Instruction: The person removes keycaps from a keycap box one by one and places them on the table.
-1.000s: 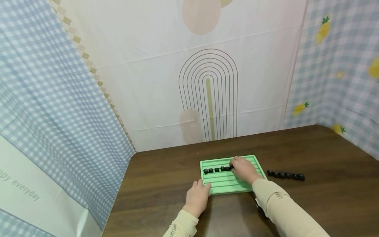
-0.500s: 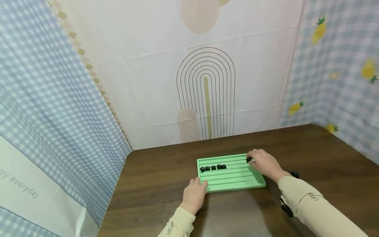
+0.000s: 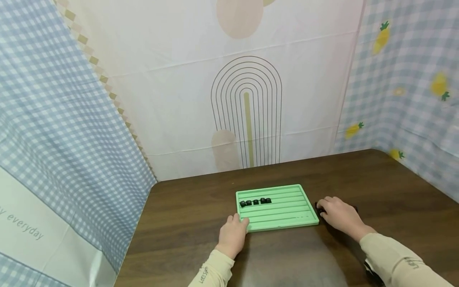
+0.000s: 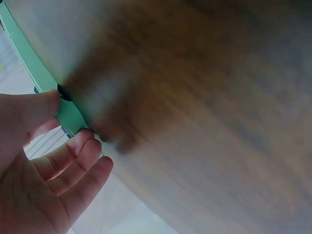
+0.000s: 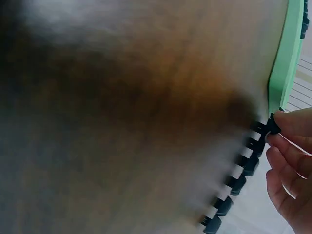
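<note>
A shallow green tray [image 3: 283, 212] with parallel ridges lies on the table. Several black keycaps [image 3: 255, 202] sit in a line at its left part. My left hand [image 3: 232, 236] pinches the tray's near left corner between thumb and fingers, as the left wrist view shows. Just past the tray's right edge, my right hand [image 3: 341, 217] is low over the table, with thumb and index finger pinching a black keycap [image 5: 273, 125]. That piece is at the tray end of a row of black keycaps [image 5: 238, 185] on the table. In the head view my hand hides most of this row.
The dark wooden table [image 3: 186, 223] reaches back to a white patterned cloth [image 3: 179, 119]. Blue checked cloths hang at left and right. A black strap [image 3: 373, 273] shows at my right wrist.
My right hand has moved from the keycap line in the tray, over its upper right part with a keycap, to the row on the table. My left hand has kept the tray corner.
</note>
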The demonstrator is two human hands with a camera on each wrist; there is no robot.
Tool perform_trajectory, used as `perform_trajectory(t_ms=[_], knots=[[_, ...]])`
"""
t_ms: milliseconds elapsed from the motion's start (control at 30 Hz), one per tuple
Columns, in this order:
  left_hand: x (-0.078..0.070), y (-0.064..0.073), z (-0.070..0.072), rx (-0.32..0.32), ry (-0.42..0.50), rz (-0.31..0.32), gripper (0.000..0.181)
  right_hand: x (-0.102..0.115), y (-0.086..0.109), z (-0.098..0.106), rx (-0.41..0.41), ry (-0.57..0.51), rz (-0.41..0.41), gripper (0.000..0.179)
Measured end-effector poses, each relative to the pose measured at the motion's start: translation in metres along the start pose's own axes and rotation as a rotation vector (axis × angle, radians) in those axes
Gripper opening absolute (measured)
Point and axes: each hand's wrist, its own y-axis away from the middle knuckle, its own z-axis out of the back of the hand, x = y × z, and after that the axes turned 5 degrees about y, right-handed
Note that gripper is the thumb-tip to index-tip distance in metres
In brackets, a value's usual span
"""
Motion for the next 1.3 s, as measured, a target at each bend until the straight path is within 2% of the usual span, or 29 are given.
perform_trajectory(t_ms=[333, 733, 933, 1067, 1300], knots=[[-0.002, 0.001, 0.002, -0.03, 0.004, -0.001, 0.014, -0.001, 0.002, -0.002, -0.001, 0.039, 0.013, 0.019], [-0.001, 0.0, 0.003, -0.021, 0.021, 0.008, 0.012, -0.002, -0.011, 0.007, 0.013, -0.035, -0.006, 0.016], [-0.001, 0.001, 0.002, -0.003, 0.02, 0.014, 0.014, 0.018, -0.035, 0.006, 0.029, -0.07, 0.013, 0.018], [-0.002, 0.001, 0.004, 0.026, 0.026, 0.023, 0.016, 0.035, -0.05, -0.002, 0.032, -0.089, 0.04, 0.024], [-0.002, -0.001, 0.004, 0.024, 0.009, 0.016, 0.015, 0.07, -0.075, -0.019, 0.071, -0.113, 0.058, 0.033]])
